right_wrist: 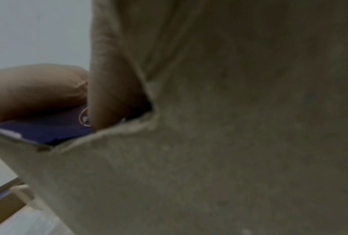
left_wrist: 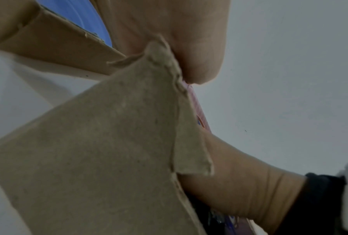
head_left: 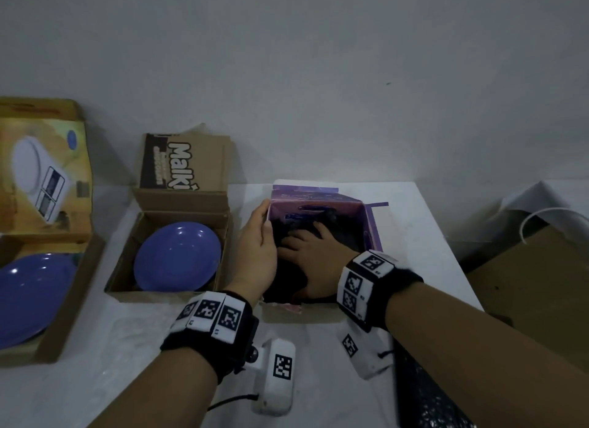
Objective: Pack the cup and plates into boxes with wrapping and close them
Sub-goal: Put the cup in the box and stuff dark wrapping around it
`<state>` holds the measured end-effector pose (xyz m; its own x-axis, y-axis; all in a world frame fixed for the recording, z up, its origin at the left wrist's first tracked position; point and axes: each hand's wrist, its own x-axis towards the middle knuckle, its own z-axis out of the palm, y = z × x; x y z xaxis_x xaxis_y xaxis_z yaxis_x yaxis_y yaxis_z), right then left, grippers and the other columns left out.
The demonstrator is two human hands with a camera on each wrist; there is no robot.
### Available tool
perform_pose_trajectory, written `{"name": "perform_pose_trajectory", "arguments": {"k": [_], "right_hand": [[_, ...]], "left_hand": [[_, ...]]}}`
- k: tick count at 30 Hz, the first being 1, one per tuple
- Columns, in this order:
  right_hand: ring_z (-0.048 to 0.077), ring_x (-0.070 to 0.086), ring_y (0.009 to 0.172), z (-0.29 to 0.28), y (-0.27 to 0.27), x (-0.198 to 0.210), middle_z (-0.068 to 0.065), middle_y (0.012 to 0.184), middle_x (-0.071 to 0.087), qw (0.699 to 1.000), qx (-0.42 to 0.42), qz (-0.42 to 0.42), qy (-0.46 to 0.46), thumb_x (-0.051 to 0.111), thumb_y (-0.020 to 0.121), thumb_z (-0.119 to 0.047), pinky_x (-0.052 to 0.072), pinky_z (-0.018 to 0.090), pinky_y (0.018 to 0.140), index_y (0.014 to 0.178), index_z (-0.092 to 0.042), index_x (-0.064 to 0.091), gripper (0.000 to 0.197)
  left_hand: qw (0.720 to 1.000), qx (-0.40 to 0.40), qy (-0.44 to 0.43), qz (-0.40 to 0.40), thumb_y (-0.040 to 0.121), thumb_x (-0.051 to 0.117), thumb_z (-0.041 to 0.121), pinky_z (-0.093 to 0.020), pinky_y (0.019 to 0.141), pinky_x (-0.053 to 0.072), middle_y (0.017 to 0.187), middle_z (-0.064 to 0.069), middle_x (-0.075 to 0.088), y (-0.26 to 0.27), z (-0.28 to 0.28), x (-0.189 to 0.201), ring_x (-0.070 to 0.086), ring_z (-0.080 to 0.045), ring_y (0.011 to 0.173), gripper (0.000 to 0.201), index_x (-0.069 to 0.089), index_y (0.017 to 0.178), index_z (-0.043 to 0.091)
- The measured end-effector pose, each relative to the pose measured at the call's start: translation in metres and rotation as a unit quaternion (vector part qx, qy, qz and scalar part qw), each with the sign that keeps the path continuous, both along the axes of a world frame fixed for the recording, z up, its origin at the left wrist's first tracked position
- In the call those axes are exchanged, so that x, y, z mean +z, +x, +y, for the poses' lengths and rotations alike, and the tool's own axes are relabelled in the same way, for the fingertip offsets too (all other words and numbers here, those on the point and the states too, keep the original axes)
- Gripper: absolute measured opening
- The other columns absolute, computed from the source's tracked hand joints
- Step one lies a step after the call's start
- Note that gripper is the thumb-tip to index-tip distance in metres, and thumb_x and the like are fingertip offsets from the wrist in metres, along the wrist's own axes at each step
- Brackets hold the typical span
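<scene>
Right hand (head_left: 314, 258) flat inside purple box (head_left: 369, 223)

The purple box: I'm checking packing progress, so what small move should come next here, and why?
Probably lift the right hand out of the purple box and fold a flap over. That hand lies flat, fingers spread, on the dark wrapping inside, while the left hand braces the box's left wall. The flaps are up, so the contents look settled but the box remains unclosed.
</scene>
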<state>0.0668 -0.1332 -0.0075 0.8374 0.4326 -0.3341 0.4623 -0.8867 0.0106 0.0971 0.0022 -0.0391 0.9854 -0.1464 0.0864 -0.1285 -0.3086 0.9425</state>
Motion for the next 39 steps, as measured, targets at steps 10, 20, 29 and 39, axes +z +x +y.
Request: {"name": "perform_pose_trajectory", "arguments": {"k": [10,20,29,39], "right_hand": [[0.026,0.006,0.146,-0.051,-0.028,0.035,0.004,0.159,0.009,0.911,-0.340,-0.120,0.202,0.050,0.092,-0.033,0.012,0.054,0.116,0.145,-0.033,0.026,0.058],[0.023,0.000,0.147,-0.075,-0.044,-0.004,0.004,0.159,-0.004,0.826,-0.432,0.043,0.360,0.050,0.081,0.003,0.020,0.040,0.117,0.150,-0.026,-0.014,0.098],[0.027,0.033,0.136,-0.071,-0.045,-0.005,0.007,0.151,0.029,0.801,-0.430,0.025,0.416,0.047,0.070,-0.013,0.036,0.048,0.109,0.148,-0.038,-0.009,0.099],[0.022,0.043,0.126,-0.071,-0.047,0.000,0.007,0.144,0.036,0.792,-0.410,0.023,0.452,0.047,0.078,0.006,0.040,0.039,0.106,0.151,-0.026,-0.003,0.094]], "left_hand": [[0.913,-0.082,0.300,-0.265,0.090,0.043,0.030,-0.037,0.113,0.022,0.143,-0.008,0.046,-0.015,-0.019,0.027,0.036,-0.025,0.136,0.050,0.045,0.137,0.014],[0.862,-0.305,0.399,0.070,0.074,0.065,0.057,-0.067,0.109,0.014,0.158,0.007,-0.007,-0.012,-0.063,0.015,-0.013,-0.042,0.142,0.088,0.009,0.142,0.051],[0.844,-0.305,0.433,0.091,0.071,0.068,0.054,-0.066,0.109,0.016,0.153,0.004,-0.006,-0.013,-0.069,0.020,-0.006,-0.040,0.141,0.095,0.003,0.140,0.048],[0.846,-0.296,0.441,0.047,0.068,0.070,0.051,-0.068,0.106,0.018,0.152,0.007,-0.011,-0.021,-0.066,0.010,-0.009,-0.037,0.141,0.103,-0.004,0.141,0.049]]}}
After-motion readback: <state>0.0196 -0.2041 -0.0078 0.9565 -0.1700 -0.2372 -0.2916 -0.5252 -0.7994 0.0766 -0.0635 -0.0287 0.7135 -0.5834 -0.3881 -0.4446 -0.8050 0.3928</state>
